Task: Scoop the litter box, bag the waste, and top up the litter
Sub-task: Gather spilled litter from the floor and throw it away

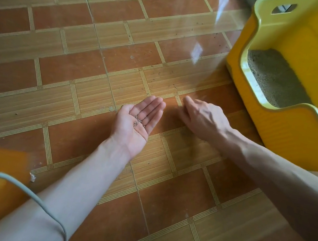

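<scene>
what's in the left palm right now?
A few small grey litter granules lie in the upturned left hand, near the base of the fingers. Nothing else shows on it. What lies under the right hand on the floor is covered.

On the floor (104,65), the litter box (291,130) with litter (274,80) in it sits far right, the right hand (202,117) between it and the left hand (139,119), whose palm carries granules (138,120).
</scene>
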